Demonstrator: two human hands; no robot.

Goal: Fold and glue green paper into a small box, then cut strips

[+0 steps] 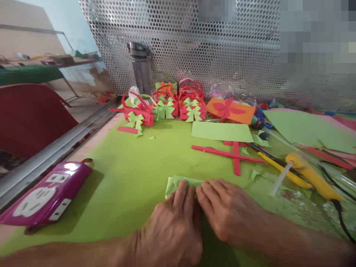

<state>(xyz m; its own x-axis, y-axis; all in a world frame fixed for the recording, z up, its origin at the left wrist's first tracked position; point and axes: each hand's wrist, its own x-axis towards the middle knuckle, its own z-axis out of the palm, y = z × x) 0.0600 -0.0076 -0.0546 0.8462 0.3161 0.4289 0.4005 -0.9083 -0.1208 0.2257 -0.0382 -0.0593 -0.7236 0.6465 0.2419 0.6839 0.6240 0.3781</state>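
Observation:
My left hand (pixel 172 226) and my right hand (pixel 225 211) lie side by side at the front of the table, fingers together and pressed down on a folded piece of light green paper (pixel 174 182). Only the paper's far edge shows beyond my fingertips. It rests on a large green sheet (pixel 128 178) that covers the table. Red paper strips crossed over each other (pixel 235 155) lie just beyond my right hand.
Several small red paper baskets with green bows (pixel 167 107) stand at the back, before a perforated metal screen (pixel 194 44). An orange card with a red flower (pixel 230 110), a green rectangle (pixel 222 131), a yellow glue gun (pixel 311 176) and a purple power strip (pixel 44 196) lie around.

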